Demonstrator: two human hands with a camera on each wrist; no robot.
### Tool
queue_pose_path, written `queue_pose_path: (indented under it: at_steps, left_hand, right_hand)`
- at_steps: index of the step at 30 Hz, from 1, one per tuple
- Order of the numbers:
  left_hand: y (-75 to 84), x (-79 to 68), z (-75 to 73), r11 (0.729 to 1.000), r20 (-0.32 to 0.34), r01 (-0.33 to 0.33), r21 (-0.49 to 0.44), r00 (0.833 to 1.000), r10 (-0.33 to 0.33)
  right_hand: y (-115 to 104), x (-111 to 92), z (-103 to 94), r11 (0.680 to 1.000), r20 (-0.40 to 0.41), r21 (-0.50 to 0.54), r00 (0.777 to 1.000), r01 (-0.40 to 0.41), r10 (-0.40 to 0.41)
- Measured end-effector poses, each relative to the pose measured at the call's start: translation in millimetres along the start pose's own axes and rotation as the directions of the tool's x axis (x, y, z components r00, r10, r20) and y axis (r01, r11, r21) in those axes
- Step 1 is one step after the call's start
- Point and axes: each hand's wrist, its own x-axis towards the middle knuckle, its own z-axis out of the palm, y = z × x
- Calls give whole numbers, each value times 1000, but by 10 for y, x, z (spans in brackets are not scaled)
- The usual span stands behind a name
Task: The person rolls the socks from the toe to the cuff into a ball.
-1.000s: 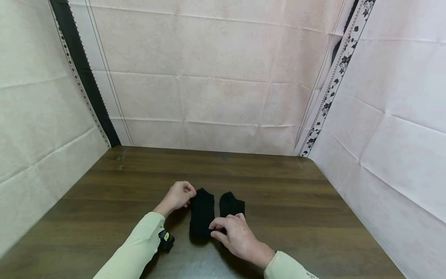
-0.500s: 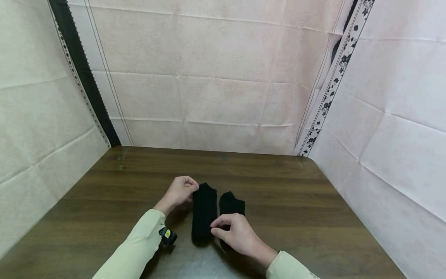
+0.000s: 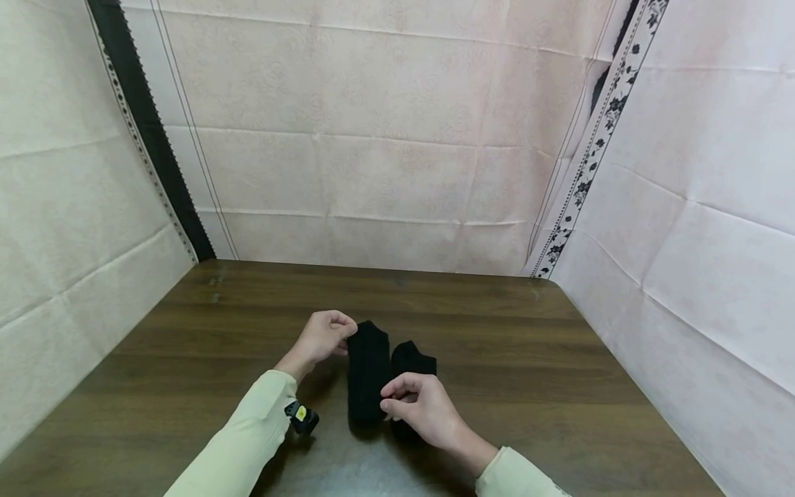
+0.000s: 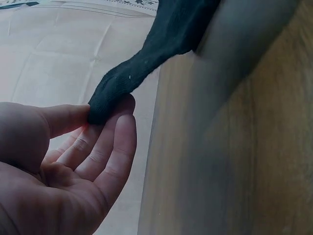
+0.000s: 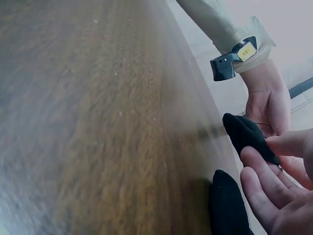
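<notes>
Two black socks appear in the head view, side by side. My left hand [image 3: 319, 337] pinches the upper left corner of the left sock [image 3: 369, 366]; in the left wrist view the thumb and fingers squeeze a bunched end of this sock [image 4: 124, 76]. At the sock's lower right edge, my right hand [image 3: 430, 408] pinches it between thumb and fingers, as the right wrist view also shows. That view has the held sock raised off the wood. The second sock [image 3: 411, 359] lies flat on the table, partly hidden beneath my right hand.
A brown wood-grain table [image 3: 528, 345] spreads under both hands. Pale cloth [image 3: 397, 138] hangs along its back edge and both sides. A black wrist camera [image 3: 302, 417] sits on the left sleeve's cuff.
Both hands have lifted the left sock and shifted it a little right and away from me. Its right edge now overlaps the second sock, which has stayed put.
</notes>
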Motion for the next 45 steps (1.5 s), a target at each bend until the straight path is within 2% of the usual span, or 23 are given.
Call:
queue_pose_path:
  at_steps: [10, 18, 29, 39, 45]
  left_hand:
    - [-20, 7, 45, 1000, 4, 25, -2, 1000, -25]
    - [-12, 22, 127, 999, 17, 6, -40, 1000, -5]
    - [50, 52, 286, 998, 59, -11, -57, 998, 14]
    - [94, 102, 475, 997, 92, -26, -77, 995, 33]
    - [120, 87, 556, 995, 116, -44, -87, 992, 54]
  right_hand:
    - [21, -22, -17, 996, 30, 79, 999, -36, 33]
    - [37, -68, -64, 996, 25, 88, 999, -25, 23]
    - [102, -167, -199, 993, 12, 113, 1000, -29, 28]
    - [171, -281, -332, 995, 4, 88, 999, -50, 50]
    - [170, -347, -405, 989, -5, 130, 997, -75, 77]
